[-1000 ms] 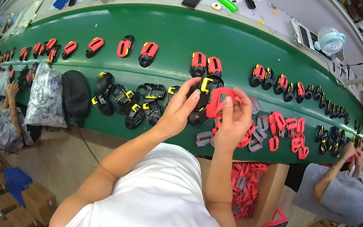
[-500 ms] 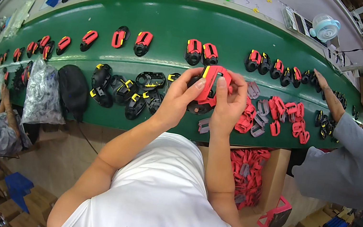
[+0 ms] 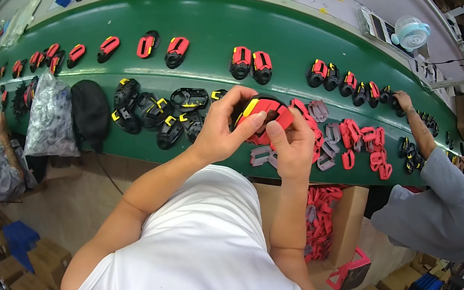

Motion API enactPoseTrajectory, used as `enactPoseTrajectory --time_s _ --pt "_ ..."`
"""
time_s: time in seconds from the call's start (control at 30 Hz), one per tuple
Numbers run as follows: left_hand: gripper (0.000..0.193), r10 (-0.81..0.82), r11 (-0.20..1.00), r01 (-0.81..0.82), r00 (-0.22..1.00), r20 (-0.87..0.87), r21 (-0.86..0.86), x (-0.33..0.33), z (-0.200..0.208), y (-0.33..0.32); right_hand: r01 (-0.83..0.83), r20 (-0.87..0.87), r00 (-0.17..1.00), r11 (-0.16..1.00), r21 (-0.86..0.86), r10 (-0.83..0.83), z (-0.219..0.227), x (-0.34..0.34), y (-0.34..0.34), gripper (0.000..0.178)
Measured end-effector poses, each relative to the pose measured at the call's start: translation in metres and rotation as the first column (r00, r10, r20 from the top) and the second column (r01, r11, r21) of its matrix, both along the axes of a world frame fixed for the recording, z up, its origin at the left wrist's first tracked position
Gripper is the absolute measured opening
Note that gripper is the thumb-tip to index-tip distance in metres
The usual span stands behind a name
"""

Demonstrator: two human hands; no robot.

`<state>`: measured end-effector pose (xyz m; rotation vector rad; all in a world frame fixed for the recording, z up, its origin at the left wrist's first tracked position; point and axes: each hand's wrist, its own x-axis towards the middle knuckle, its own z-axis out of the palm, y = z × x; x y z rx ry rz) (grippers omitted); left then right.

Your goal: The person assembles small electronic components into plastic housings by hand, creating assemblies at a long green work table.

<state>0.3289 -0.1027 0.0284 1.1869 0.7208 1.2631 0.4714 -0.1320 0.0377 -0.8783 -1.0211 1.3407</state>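
Both my hands hold a black plastic shell with a red slotted cover and yellow strip (image 3: 267, 112) above the bench's near edge. My left hand (image 3: 224, 126) is closed round its left side, thumb on the red cover by the yellow strip. My right hand (image 3: 294, 145) grips the right side, thumb pressed on the red part. The fingers hide much of the shell's underside. Several black shells with yellow clips (image 3: 158, 111) lie left of my hands. Loose red frames (image 3: 353, 135) and grey frames (image 3: 260, 155) lie to the right and just below my hands.
Red-and-black units (image 3: 241, 63) stand in a row along the green bench (image 3: 216, 21). At left are a clear plastic bag (image 3: 55, 117) and a black pouch (image 3: 89, 110). A carton (image 3: 349, 221) of red frames sits below the bench. A co-worker's hand (image 3: 403, 102) reaches in from the right.
The red frame, held upright over the black shell before, now sits against the shell, both tilted in my hands. The co-worker's hand at right has come down onto a black piece.
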Motion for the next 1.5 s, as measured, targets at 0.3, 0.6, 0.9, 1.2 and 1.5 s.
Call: enactPoseTrajectory --time_s 0.3,0.6,0.9,1.2,1.5 --pt "0.022 0.106 0.983 -0.082 0.984 -0.142 0.166 -0.001 0.012 -0.012 0.019 0.1 0.995 0.997 0.073 -0.026 0.018 0.002 -0.015 0.026" --pt "0.027 0.108 0.994 -0.1 0.968 -0.227 0.047 0.018 0.004 0.009 0.006 0.054 0.999 1.0 -0.013 -0.005 0.005 0.011 0.001 0.031" --pt "0.037 0.229 0.973 -0.189 0.887 -0.4 0.135 0.025 -0.008 0.017 0.036 0.209 0.977 0.999 -0.004 -0.035 -0.011 0.014 -0.003 0.039" --pt "0.04 -0.041 0.918 0.181 0.929 0.368 -0.353 0.019 0.02 0.016 -0.186 0.776 0.447 0.802 0.568 -0.446 0.024 0.038 -0.009 0.036" --pt "0.027 -0.146 0.958 0.137 0.989 -0.02 -0.251 0.011 0.029 0.007 0.2 -0.162 0.969 0.978 0.053 -0.189 0.018 0.013 -0.016 0.048"
